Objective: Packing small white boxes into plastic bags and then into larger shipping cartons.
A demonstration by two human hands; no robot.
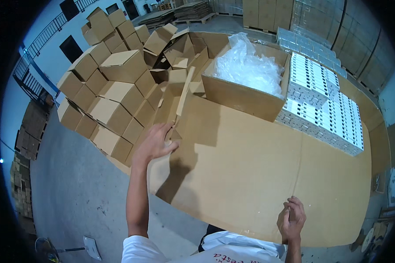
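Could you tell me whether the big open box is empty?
No, the box holds crumpled clear plastic that rises above its rim.
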